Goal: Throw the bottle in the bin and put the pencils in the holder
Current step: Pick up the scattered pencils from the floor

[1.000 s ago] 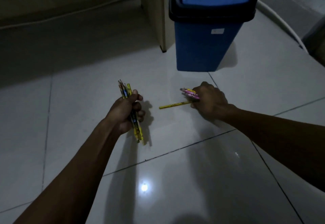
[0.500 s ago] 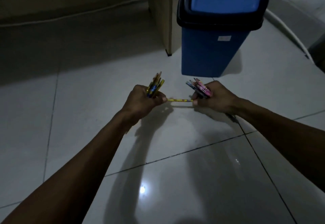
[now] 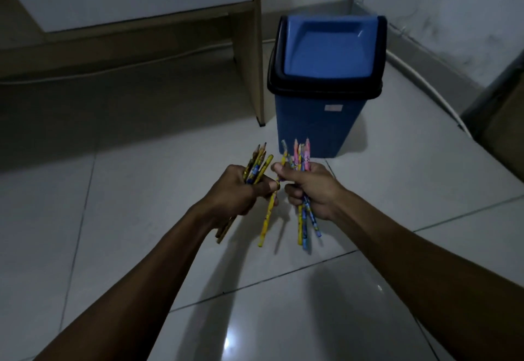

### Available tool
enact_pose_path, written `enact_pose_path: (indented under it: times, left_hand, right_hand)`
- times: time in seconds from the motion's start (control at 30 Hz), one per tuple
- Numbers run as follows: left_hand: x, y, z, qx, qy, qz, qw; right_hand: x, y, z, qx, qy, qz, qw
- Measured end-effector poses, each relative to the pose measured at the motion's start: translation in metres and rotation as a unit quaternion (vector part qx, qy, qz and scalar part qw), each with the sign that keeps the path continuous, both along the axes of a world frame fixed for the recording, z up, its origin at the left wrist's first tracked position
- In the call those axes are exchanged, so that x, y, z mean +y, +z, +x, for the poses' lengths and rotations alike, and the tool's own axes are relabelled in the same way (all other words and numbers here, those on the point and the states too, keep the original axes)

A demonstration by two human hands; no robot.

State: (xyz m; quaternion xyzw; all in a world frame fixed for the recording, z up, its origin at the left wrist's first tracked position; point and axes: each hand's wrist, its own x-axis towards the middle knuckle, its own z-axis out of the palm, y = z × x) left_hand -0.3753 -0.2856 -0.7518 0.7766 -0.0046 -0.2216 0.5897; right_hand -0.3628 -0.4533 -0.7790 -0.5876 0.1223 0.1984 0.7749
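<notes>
At frame centre, left hand (image 3: 238,190) and right hand (image 3: 312,188), each clenched around bundled yellow, blue and pink wooden pencils (image 3: 302,179), have lifted off the floor; the last yellow pencil (image 3: 268,213) is gathered, holder unseen.

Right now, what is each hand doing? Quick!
Left hand: closed around a bunch of pencils.
Right hand: closed around another bunch of pencils; one yellow pencil sits between both hands.
</notes>
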Motion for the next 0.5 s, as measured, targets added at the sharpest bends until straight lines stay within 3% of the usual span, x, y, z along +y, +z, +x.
enact_pose_path:
  times: [0.27, 0.5]
  left_hand:
    - [0.008, 0.025, 0.026, 0.069, 0.108, 0.001, 0.992]
    - [-0.001, 0.057, 0.067, 0.162, 0.095, -0.031, 0.982]
  right_hand:
    - [0.005, 0.025, 0.013, 0.066, -0.031, -0.012, 0.997]
    - [0.003, 0.072, 0.04, 0.056, -0.028, -0.042, 0.997]
